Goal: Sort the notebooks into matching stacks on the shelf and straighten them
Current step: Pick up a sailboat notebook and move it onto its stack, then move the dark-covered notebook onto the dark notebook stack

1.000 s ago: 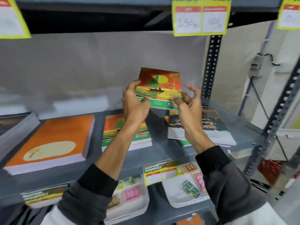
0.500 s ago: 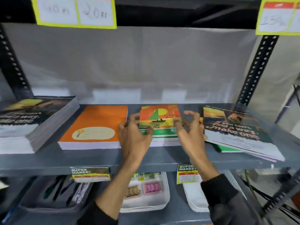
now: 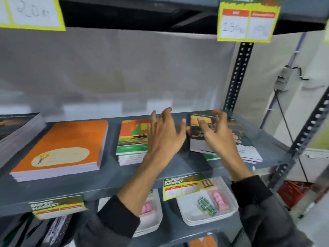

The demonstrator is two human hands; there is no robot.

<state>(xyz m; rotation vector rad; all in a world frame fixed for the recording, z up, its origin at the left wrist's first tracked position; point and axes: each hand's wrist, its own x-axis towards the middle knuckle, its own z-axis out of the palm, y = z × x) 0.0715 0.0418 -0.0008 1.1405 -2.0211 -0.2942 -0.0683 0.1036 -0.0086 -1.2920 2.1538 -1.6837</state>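
On the grey shelf (image 3: 110, 177) lie several notebook stacks. A plain orange stack (image 3: 62, 148) sits left of centre. A stack with a sunset-and-boat cover (image 3: 132, 138) is in the middle. At the right lies an untidy pile topped by a dark-cover notebook (image 3: 247, 145), with a green edge (image 3: 211, 156) sticking out below. A dark-cover stack (image 3: 16, 129) is at the far left. My left hand (image 3: 164, 134) hovers with fingers spread between the boat stack and the right pile. My right hand (image 3: 216, 132) is spread over the dark cover, holding nothing.
A perforated upright (image 3: 236, 75) bounds the shelf at the right. Yellow price tags (image 3: 247, 20) hang from the shelf above. White trays (image 3: 204, 209) with erasers and small items sit on the lower shelf. A red basket (image 3: 292, 195) stands on the floor at the right.
The boat-cover notebook went from held in the air down onto the middle stack. Both hands have let go and shifted right toward the untidy pile.
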